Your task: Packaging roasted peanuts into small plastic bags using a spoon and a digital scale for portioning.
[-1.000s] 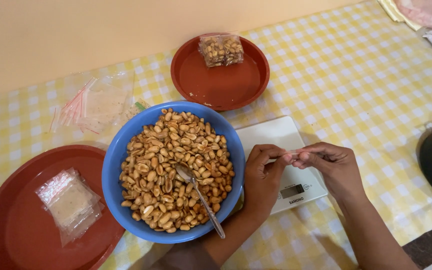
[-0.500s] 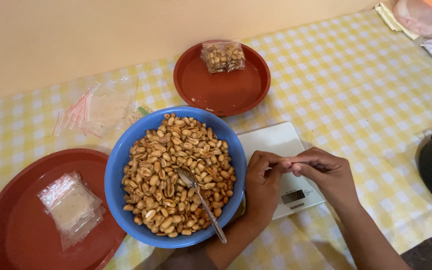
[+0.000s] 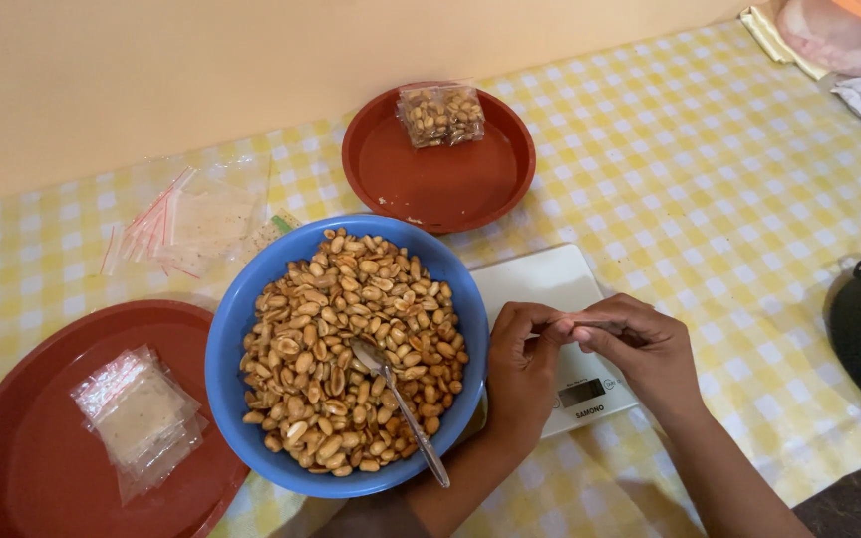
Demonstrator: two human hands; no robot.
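Both hands meet above the white kitchen scale (image 3: 540, 284): left hand (image 3: 518, 364) and right hand (image 3: 645, 349) each pinch one small clear bag (image 3: 582, 323) stretched between their fingertips. Blue bowl of peanuts (image 3: 343, 354), metal spoon (image 3: 401, 408) inside, sits at nine o'clock, touching the scale.

My fingers (image 3: 550, 334) pinch a thin clear plastic bag (image 3: 590, 323). The scale (image 3: 550, 284) is smooth white plastic, the bowl (image 3: 236, 329) glossy blue plastic, the spoon (image 3: 406, 413) shiny metal. A matt checked cloth (image 3: 690, 169) covers the table.
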